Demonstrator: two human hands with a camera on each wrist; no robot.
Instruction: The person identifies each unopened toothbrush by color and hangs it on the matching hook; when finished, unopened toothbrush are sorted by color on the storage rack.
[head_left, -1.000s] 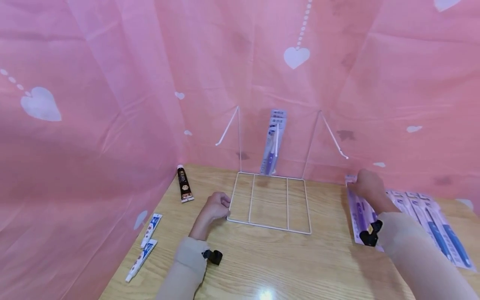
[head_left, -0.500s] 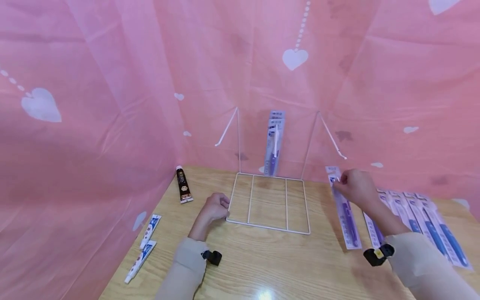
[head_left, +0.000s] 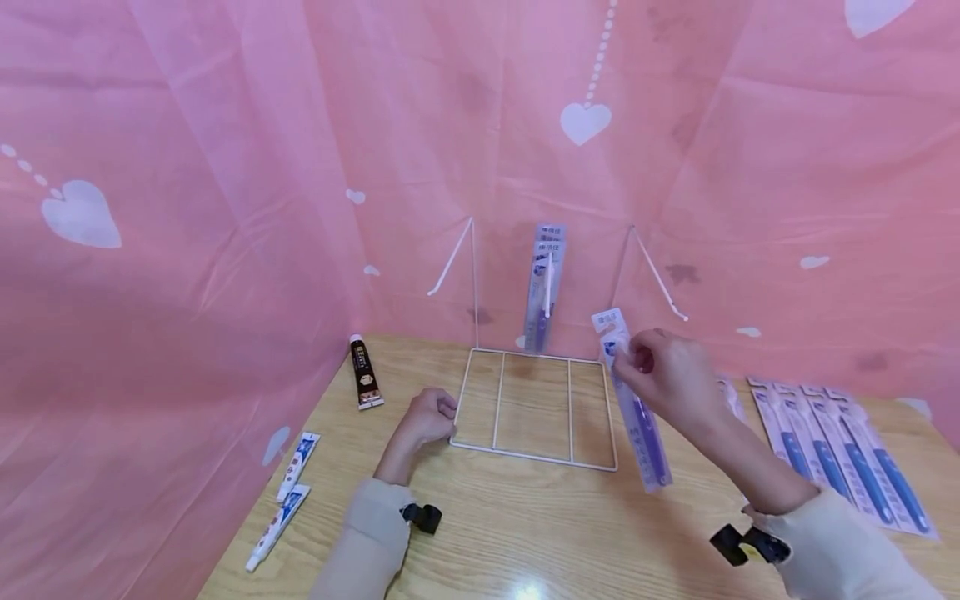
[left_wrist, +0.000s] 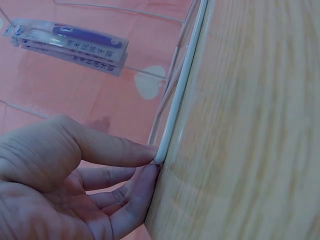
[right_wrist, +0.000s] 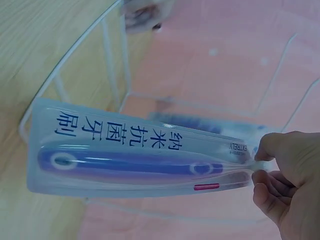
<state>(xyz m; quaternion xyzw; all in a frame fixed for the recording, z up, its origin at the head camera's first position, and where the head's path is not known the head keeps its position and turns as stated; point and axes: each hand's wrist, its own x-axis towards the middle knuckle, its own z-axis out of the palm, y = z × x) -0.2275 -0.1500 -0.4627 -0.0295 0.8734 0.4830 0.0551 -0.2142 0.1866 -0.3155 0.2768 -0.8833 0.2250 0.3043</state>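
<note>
Going left to right. Left of the rack (head_left: 532, 456): one dark tube (head_left: 366, 372) and two small white tubes (head_left: 277, 529) lying on the table (head_left: 465, 533). As for the rack, thin white wire, so probably light but stiff, and likely to skid or tip if bumped. Best held low, by the base. Over the back of the rack, a few toothbrush packs (head_left: 538, 296) on the middle hook (head_left: 548, 287).

Just at the rack's right side: a purple toothbrush pack (head_left: 641, 425), tilted, printed tab up. Should be super light, stiff along the handle, kinda slick from the plastic. Maybe bendy up at the tab, so better to pinch just below it. Farther right of the rack: a row of blue toothbrush packs (head_left: 855, 458), lying flat.

Now hands. Left hand (head_left: 429, 417) at the rack's front left corner, thumb and fingertip pinched on the wire, other fingers loosely bent. Right hand (head_left: 671, 375) next to the rack's right edge, thumb and fingers closed on the upper part of that purple pack. Can't tell exactly how the fingertips sit behind it.
</note>
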